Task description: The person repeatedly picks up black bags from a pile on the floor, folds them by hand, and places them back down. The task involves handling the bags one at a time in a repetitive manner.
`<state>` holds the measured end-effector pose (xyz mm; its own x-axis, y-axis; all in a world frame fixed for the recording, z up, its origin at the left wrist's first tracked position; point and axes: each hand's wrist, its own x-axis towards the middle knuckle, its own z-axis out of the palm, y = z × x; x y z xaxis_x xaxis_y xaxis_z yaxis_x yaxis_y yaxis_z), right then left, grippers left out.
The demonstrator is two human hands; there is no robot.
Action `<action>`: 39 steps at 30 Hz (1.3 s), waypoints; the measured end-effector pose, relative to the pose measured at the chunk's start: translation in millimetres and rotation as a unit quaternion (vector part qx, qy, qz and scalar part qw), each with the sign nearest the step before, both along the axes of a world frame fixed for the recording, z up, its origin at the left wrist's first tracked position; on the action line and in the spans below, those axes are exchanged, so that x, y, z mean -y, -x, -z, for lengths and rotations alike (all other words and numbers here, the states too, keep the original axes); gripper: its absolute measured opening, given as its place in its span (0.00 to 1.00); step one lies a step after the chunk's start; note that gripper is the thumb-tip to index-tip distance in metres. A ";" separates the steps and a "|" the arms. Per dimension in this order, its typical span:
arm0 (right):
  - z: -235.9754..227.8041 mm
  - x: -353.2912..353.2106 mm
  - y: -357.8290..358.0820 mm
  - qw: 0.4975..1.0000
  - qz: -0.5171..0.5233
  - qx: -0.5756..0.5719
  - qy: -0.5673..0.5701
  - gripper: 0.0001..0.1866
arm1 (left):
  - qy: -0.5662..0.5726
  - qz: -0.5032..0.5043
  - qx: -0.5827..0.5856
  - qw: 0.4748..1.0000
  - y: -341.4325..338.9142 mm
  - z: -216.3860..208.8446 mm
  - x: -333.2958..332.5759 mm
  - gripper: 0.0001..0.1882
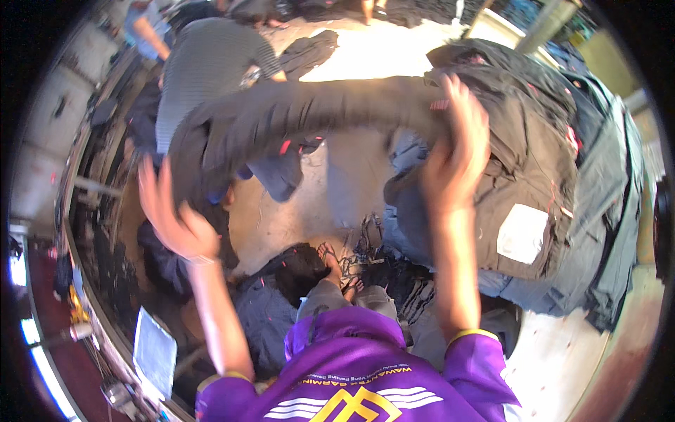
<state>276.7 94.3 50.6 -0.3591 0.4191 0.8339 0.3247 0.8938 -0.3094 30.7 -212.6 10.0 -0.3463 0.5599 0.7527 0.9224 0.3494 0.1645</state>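
A long dark garment (316, 105), blurred by motion, arches through the air between my raised hands. Its waistband-like edge is gathered in folds. At its left end is my left hand (179, 218), fingers and thumb spread apart beside the cloth. My right hand (457, 151) is up at the other end, fingers stretched out, with the cloth against its inner side. Whether the right thumb presses on the cloth is hidden by blur.
A tall heap of dark garments (541, 141) with a white paper label (522, 233) stands at right. A bending person in a striped shirt (204, 70) is at far left, another person in blue (146, 32) beyond. Dark cloth (264, 302) lies around my feet.
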 end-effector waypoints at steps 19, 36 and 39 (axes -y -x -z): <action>113.6 177.7 -260.6 0.577 -0.123 0.556 0.585 0.35 | 0.445 0.109 0.439 0.773 -147.3 49.5 132.8 0.16; -74.7 200.6 -382.2 0.762 0.081 0.333 0.550 0.42 | 0.193 0.396 0.597 0.671 -201.2 -4.8 -81.2 0.30; -119.4 231.8 -452.0 0.659 0.370 0.415 0.507 0.27 | 0.416 0.420 0.502 0.632 -215.5 39.5 -112.5 0.27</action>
<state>728.7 -137.5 170.0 0.0992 0.9265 -0.3631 0.9888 -0.1326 -0.0680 246.2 -100.1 -29.4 0.2669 0.9207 -0.2847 0.4165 0.1563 0.8956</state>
